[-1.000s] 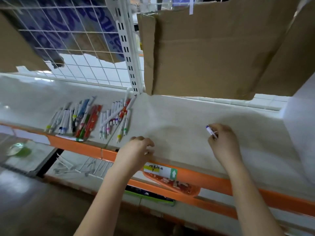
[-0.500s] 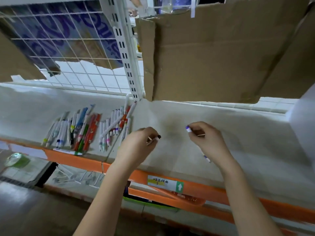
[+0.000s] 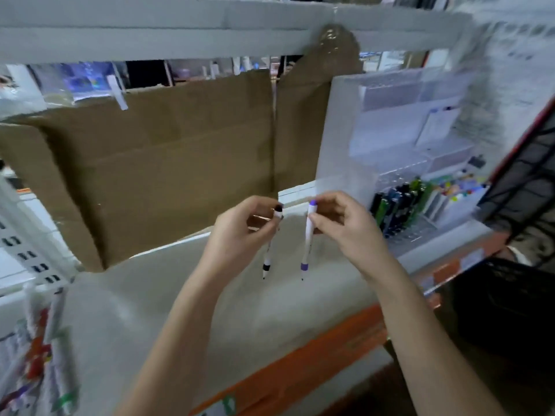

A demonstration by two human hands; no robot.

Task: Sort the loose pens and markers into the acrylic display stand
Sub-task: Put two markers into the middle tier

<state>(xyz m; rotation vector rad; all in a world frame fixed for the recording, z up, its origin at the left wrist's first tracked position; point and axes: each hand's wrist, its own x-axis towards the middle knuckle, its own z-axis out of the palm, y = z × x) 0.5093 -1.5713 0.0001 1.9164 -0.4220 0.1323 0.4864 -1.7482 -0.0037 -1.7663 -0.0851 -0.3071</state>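
Note:
My left hand [image 3: 240, 232] pinches a white pen with black bands [image 3: 268, 256], held upright above the shelf with its tip down. Just to its right, my right hand [image 3: 345, 226] pinches a white pen with purple bands [image 3: 307, 244] the same way. The acrylic display stand [image 3: 339, 139] rises at the right end of the shelf, clear and tiered. Dark and green markers [image 3: 396, 205] fill a lower compartment, and pens with coloured caps [image 3: 459, 187] sit further right. The loose pens and markers [image 3: 39, 364] lie blurred at the bottom left.
A white shelf surface [image 3: 186, 295] with an orange front edge [image 3: 300, 376] runs under my hands. Brown cardboard [image 3: 168, 163] hangs behind it. A slotted white upright [image 3: 27, 247] stands at left. A dark mesh basket [image 3: 504, 298] sits at lower right.
The view has swung up and to the right, bringing the acrylic stand into sight. Both hands have lifted from the shelf, each now holding its pen upright and side by side.

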